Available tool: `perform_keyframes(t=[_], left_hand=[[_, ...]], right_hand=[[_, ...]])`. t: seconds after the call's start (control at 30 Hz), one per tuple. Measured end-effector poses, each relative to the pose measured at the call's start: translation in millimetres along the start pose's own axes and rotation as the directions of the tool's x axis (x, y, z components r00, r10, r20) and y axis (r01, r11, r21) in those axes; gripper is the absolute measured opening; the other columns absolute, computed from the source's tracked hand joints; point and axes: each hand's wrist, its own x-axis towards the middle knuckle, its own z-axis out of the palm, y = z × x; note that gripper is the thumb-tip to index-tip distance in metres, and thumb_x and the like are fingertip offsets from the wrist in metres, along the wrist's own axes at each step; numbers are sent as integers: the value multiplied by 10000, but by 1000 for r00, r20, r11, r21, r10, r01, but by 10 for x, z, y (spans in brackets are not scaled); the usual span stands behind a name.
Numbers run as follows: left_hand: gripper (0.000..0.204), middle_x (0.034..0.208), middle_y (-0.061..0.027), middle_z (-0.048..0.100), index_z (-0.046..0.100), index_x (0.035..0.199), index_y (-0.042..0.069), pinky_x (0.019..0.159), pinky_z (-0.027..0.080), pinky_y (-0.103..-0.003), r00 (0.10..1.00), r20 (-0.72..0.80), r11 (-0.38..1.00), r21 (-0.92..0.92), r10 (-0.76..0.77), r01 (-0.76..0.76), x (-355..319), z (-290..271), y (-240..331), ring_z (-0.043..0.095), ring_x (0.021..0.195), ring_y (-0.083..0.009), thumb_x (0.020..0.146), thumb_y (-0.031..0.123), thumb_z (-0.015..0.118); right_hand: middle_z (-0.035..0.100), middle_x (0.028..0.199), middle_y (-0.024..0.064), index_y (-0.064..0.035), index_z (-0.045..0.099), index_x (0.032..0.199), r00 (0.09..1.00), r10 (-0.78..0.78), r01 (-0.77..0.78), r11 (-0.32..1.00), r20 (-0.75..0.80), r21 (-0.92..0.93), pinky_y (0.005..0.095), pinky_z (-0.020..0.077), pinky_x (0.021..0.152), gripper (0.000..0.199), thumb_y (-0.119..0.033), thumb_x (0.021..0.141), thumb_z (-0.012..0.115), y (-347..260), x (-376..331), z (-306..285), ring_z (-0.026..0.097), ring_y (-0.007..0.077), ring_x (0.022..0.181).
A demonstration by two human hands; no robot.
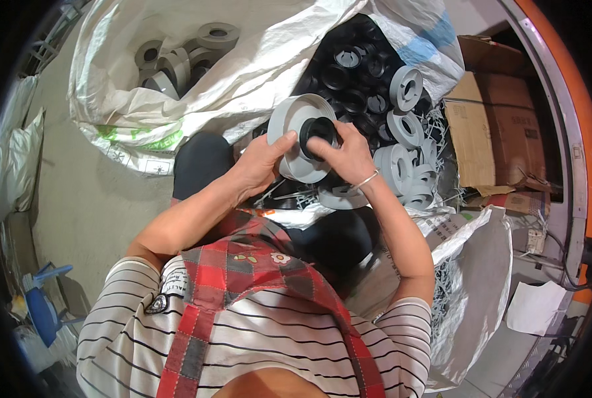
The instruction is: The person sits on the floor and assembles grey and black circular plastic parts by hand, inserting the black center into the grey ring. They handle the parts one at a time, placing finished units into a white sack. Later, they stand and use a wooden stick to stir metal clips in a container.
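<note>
A wide grey round plastic part (287,121) with a raised rim is held tilted in front of me. My left hand (261,161) grips its left side, thumb over the front and fingers hidden behind. A black plastic ring (320,129) sits against the middle of the grey part; whether it is fully seated I cannot tell. My right hand (350,154) closes on the black ring, its thumb at the ring's opening. Below and to the right of the hands lie several loose grey rings (397,167).
Many black plastic rings (352,99) fill an open white sack ahead. Another white woven sack (120,106) at the far left holds grey rings (218,34). Cardboard boxes (505,126) stand at right, above another open sack (485,265). A blue stool-like object (44,312) is at lower left.
</note>
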Motion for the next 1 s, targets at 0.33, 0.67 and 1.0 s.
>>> perform_keyframes(t=[0.33, 0.67, 1.0], left_hand=[[459, 1138, -112, 595, 509, 1234, -32, 850, 524, -337, 949, 104, 934, 235, -298, 268, -339, -42, 371, 612, 973, -177, 922, 291, 605], [360, 938, -5, 588, 550, 1160, 15, 674, 440, -239, 991, 131, 866, 491, 35, -96, -351, 60, 54, 521, 799, -76, 898, 246, 639], [978, 1494, -237, 243, 164, 1446, -61, 1114, 257, -370, 374, 95, 114, 859, 923, -499, -1, -298, 1473, 293, 1372, -315, 813, 466, 691]], right_hand=[[471, 1084, 122, -47, 425, 1232, 721, -540, 686, 645, 433, -338, 356, 497, 845, 818, -84, 505, 799, -391, -352, -137, 475, 329, 1029], [632, 753, 196, 125, 527, 1113, 875, 363, -480, 739, 320, 472, 293, 531, 529, 748, -540, 793, 652, -123, -415, 140, 626, 255, 574], [626, 1047, 253, 77, 554, 1063, 867, 414, -497, 762, -278, -415, 427, 486, 846, 619, -355, 686, 786, 2350, -389, -530, 589, 409, 1004]])
